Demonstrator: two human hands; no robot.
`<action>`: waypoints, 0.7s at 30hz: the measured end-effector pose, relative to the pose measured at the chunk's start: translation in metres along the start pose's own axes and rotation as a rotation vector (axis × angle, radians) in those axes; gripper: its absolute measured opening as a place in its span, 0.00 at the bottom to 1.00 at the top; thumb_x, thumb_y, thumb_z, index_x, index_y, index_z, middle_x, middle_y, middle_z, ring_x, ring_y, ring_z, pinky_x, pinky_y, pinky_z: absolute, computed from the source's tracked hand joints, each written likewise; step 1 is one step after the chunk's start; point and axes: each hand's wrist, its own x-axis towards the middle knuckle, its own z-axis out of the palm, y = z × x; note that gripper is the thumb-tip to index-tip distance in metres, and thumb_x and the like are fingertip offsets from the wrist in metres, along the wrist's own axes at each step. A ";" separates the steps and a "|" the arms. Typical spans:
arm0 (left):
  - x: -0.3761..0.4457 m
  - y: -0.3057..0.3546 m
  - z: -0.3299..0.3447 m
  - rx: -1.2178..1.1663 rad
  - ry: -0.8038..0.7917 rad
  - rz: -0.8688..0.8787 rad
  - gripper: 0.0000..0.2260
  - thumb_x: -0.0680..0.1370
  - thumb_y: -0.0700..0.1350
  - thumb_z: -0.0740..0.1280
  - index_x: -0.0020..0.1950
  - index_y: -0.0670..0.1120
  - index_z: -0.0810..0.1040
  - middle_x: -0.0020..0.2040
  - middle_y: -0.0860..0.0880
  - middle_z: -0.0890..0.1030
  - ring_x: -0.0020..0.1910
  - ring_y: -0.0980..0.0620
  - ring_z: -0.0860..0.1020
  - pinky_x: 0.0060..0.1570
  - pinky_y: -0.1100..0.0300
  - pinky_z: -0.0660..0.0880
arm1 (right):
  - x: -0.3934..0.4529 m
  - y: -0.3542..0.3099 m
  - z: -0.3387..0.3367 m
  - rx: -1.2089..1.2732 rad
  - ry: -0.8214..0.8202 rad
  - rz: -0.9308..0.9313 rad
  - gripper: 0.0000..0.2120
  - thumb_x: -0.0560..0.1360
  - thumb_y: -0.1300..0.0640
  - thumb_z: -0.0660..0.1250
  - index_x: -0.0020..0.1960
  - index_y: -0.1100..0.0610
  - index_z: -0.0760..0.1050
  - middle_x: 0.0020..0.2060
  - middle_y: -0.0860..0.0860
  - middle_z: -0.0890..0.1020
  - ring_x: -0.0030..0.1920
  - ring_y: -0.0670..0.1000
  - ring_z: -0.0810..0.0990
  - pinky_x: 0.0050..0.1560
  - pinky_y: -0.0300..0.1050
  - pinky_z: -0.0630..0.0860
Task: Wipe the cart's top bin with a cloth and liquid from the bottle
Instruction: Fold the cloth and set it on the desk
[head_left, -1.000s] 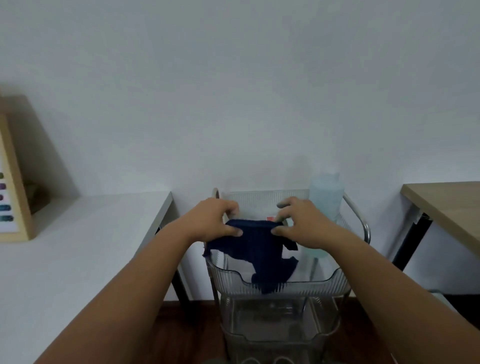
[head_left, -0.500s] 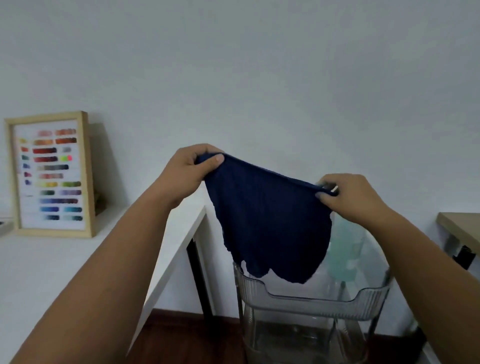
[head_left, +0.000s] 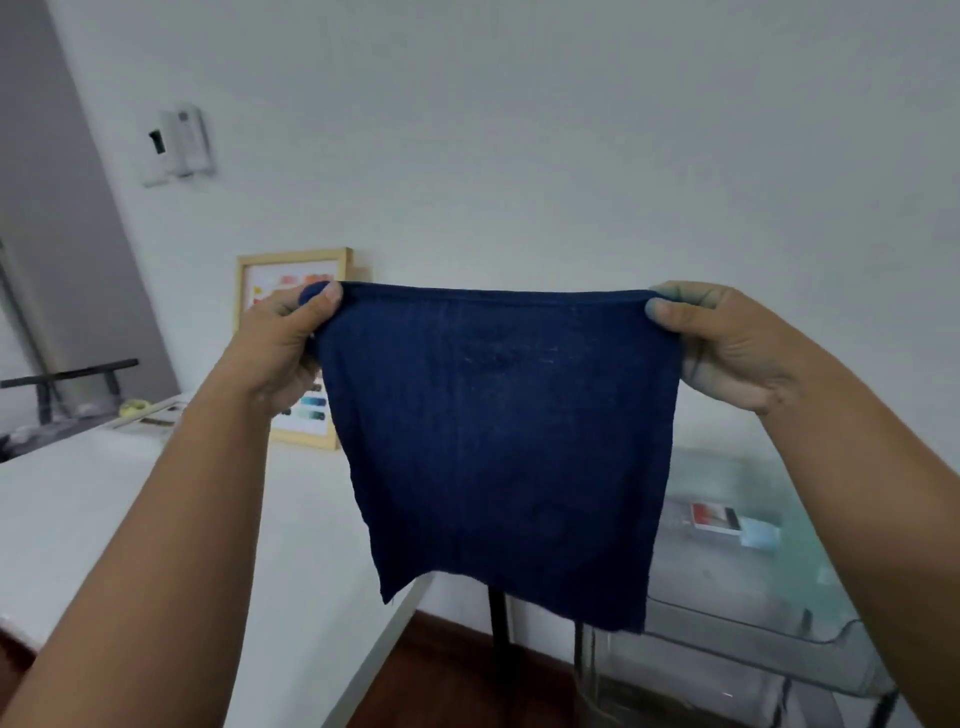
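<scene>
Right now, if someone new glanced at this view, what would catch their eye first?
A dark blue cloth fills the middle, held up and spread flat, with the left hand and right hand each pinching a top corner. Behind its left edge a wooden picture frame leans against the wall on a white table. Lower right sits the clear cart bin.

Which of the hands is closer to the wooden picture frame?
Left. The left hand overlaps the picture frame in view; the right hand holds the cloth's far corner.
</scene>
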 end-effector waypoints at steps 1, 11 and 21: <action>-0.005 -0.001 -0.016 -0.005 0.028 -0.035 0.14 0.73 0.53 0.72 0.50 0.44 0.83 0.44 0.48 0.81 0.43 0.52 0.78 0.42 0.60 0.76 | 0.007 0.007 0.010 0.027 -0.029 0.020 0.08 0.70 0.60 0.67 0.46 0.57 0.84 0.42 0.52 0.85 0.42 0.49 0.83 0.45 0.41 0.81; -0.033 0.012 -0.124 0.060 0.340 -0.062 0.09 0.78 0.53 0.68 0.45 0.49 0.82 0.40 0.55 0.82 0.40 0.56 0.79 0.43 0.60 0.75 | 0.083 0.067 0.110 0.123 0.039 0.070 0.12 0.74 0.63 0.68 0.56 0.64 0.79 0.48 0.55 0.84 0.49 0.51 0.83 0.49 0.41 0.80; -0.135 -0.006 -0.143 0.090 0.387 0.065 0.12 0.81 0.48 0.63 0.43 0.51 0.83 0.41 0.52 0.82 0.43 0.54 0.79 0.43 0.61 0.77 | 0.047 0.145 0.126 0.128 -0.136 0.055 0.08 0.69 0.58 0.70 0.46 0.55 0.85 0.45 0.52 0.86 0.50 0.51 0.83 0.51 0.42 0.79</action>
